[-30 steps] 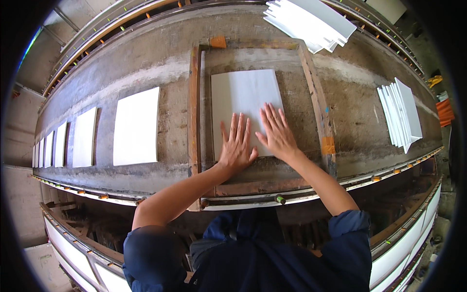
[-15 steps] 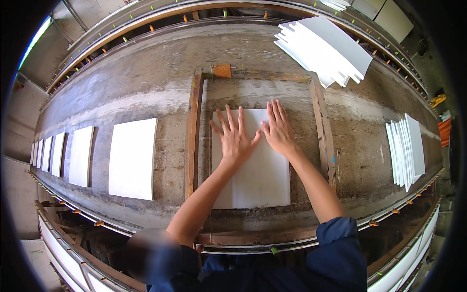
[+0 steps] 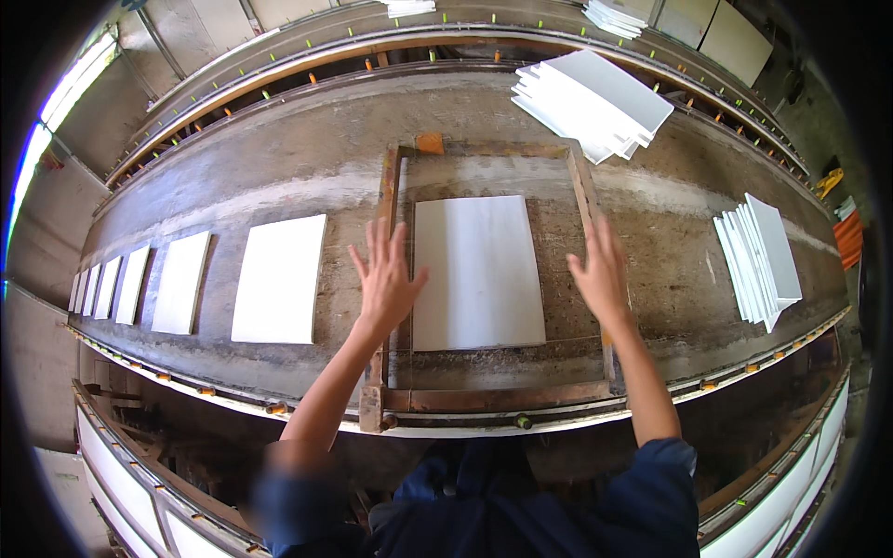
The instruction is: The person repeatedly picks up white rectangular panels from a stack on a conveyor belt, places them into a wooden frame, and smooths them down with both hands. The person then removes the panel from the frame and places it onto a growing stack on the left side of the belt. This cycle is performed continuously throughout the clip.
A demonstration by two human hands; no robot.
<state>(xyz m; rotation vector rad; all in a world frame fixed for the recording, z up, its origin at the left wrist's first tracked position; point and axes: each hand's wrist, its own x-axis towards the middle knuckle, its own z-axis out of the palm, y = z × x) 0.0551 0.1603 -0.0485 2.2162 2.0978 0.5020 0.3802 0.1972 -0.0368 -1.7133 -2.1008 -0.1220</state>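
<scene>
two bare hands of yours are spread over the long work table, palms down: your left hand (image 3: pixel 386 284) is over the left rail of the wooden frame (image 3: pixel 493 400) and your right hand (image 3: pixel 603 279) over its right rail, both with fingers loosely fanned and gripping nothing; you cannot be told from this angle to be touching the wood or just above it. the white sheet (image 3: pixel 479 274) lies flat inside the frame, between your hands and clear of both, a smooth upright rectangle with crisp corners, a soft pale band running down its middle and a greyer cast than the panels outside. the frame around it is worn brown timber, scuffed and stained along its rails, with a square orange patch (image 3: pixel 431 143) at the top rail. under it, the work table (image 3: pixel 679 232) has a rough, mottled brown face streaked with chalky white. to your left, a row of flat white panels (image 3: pixel 279 279) stands apart, smooth and matte; at the far side, a loosely fanned white stack (image 3: pixel 600 102) shows stepped edges, and to your right a second stack (image 3: pixel 758 260) splays like thin slats. your rolled sleeves (image 3: pixel 665 456) are dark blue cloth.
</scene>
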